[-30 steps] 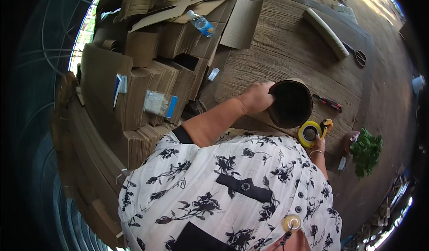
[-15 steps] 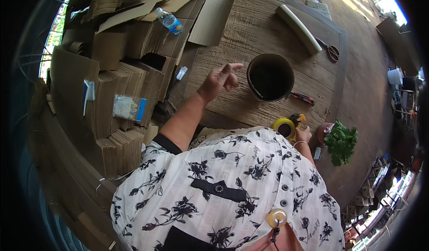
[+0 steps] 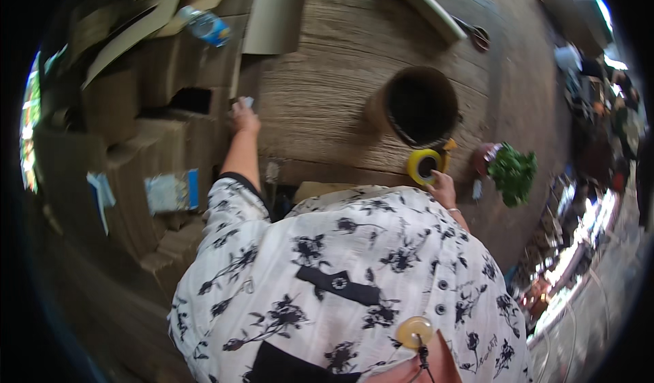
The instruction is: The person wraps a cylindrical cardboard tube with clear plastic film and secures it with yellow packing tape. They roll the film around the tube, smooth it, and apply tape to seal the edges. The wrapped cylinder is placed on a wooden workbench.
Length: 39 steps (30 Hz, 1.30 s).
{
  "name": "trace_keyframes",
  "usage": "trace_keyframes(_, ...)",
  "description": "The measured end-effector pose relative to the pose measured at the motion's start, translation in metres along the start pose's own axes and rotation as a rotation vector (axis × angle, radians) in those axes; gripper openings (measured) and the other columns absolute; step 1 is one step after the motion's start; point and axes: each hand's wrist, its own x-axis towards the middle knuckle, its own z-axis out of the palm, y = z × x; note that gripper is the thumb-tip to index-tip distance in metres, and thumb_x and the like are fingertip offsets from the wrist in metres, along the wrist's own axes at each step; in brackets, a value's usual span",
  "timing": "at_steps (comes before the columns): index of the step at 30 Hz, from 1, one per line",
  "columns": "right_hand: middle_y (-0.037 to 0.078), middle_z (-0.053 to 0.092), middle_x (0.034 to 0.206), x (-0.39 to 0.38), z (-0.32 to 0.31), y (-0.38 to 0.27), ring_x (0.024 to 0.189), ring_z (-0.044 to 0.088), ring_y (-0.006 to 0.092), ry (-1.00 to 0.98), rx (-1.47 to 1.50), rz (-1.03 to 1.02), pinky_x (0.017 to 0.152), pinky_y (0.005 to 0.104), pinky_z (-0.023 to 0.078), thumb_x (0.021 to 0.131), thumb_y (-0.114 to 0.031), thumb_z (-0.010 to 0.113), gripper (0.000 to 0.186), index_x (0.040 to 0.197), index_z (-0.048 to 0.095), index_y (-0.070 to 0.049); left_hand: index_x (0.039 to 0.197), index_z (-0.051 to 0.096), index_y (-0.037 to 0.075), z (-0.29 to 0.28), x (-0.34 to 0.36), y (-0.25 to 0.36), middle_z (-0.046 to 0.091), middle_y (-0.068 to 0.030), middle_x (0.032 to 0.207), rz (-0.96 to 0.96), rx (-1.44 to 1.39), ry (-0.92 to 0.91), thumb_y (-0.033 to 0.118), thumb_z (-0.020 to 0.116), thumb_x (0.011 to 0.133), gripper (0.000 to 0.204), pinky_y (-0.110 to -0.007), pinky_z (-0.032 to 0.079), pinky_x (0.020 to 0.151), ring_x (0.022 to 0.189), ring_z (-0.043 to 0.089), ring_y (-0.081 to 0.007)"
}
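My left hand [image 3: 243, 118] is at the left edge of the wooden tabletop, its fingers closed on a small white object [image 3: 248, 101] whose kind is too blurred to make out. Near the front edge, my right hand [image 3: 443, 188] grips a tape dispenser [image 3: 447, 152] with a roll of yellow tape [image 3: 413, 167] on it. Just beyond the dispenser stands a round brown cardboard-like container [image 3: 379, 112], upright, with its dark inside facing up. The container's lower right side hides part of the dispenser.
Stacked cardboard [image 3: 160, 138] crowds the left, with a plastic bottle [image 3: 208, 27] and a clear-and-blue packet [image 3: 170, 192] on it. A long pale rolled sheet [image 3: 428, 7] and scissors [image 3: 480, 38] lie at the far right. A leafy potted plant [image 3: 512, 173] stands at right.
My left hand has moved left from beside the container to the small white object at the table edge. My right hand stays with the tape dispenser. The whole view has shifted.
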Motion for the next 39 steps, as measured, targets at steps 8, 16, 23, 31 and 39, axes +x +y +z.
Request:
trace_keyframes(8, 0.018, 0.062, 0.13, -0.025, 0.006, -0.047, 0.121, 0.06, 0.0386, -0.037, 0.085, 0.047, 0.105, 0.0429, 0.05, 0.084, -0.022, 0.08, 0.049, 0.13, 0.066, -0.013, 0.118, 0.063, 0.014, 0.011, 0.023, -0.025, 0.068, -0.014, 0.116, 0.096, 0.125, 0.03, 0.019, 0.07, 0.092, 0.027, -0.052, 0.055, 0.09, 0.107, 0.067, -0.0384)
trace_keyframes(16, 0.014, 0.075, 0.112, -0.026, 0.025, -0.049, 0.099, 0.074, 0.0228, -0.003, 0.316, 0.101, 0.091, 0.0341, 0.059, 0.089, -0.012, 0.076, 0.044, 0.132, 0.067, -0.007, 0.108, 0.07, 0.011, 0.018, -0.037, 0.036, 0.071, -0.0159, 0.105, 0.476, -0.474, -0.328, 0.02, 0.068, 0.085, 0.025, -0.043, 0.056, 0.086, 0.097, 0.071, -0.0337)
trace_keyframes(23, 0.011, 0.076, 0.104, 0.034, 0.003, -0.057, 0.091, 0.071, 0.0173, -0.015, 0.634, 0.154, 0.083, 0.0313, 0.058, 0.094, -0.004, 0.072, 0.032, 0.125, 0.07, -0.005, 0.116, 0.069, 0.008, -0.009, -0.105, 0.131, 0.074, -0.0195, 0.109, 0.568, -0.367, -0.606, 0.025, 0.065, 0.093, 0.029, -0.043, 0.056, 0.09, 0.103, 0.072, -0.0347)
trace_keyframes(31, 0.016, 0.076, 0.111, 0.182, -0.07, -0.035, 0.102, 0.073, 0.0335, 0.141, 0.431, 0.062, 0.09, 0.0422, 0.056, 0.093, -0.023, 0.072, 0.033, 0.124, 0.071, -0.012, 0.149, 0.047, -0.004, -0.181, -0.136, 0.245, 0.056, -0.0126, 0.148, 0.597, -1.462, -0.557, 0.038, 0.053, 0.109, 0.057, -0.038, 0.038, 0.117, 0.137, 0.053, -0.0248)
trace_keyframes(39, 0.014, 0.067, 0.128, 0.331, -0.131, -0.034, 0.119, 0.065, 0.0349, 0.186, 0.29, 0.058, 0.101, 0.0441, 0.052, 0.093, -0.026, 0.071, 0.036, 0.128, 0.07, -0.014, 0.148, 0.049, -0.004, -0.249, -0.175, 0.336, 0.057, -0.0121, 0.147, 0.646, -1.162, -0.317, 0.027, 0.055, 0.109, 0.05, -0.035, 0.035, 0.118, 0.135, 0.053, -0.0214)
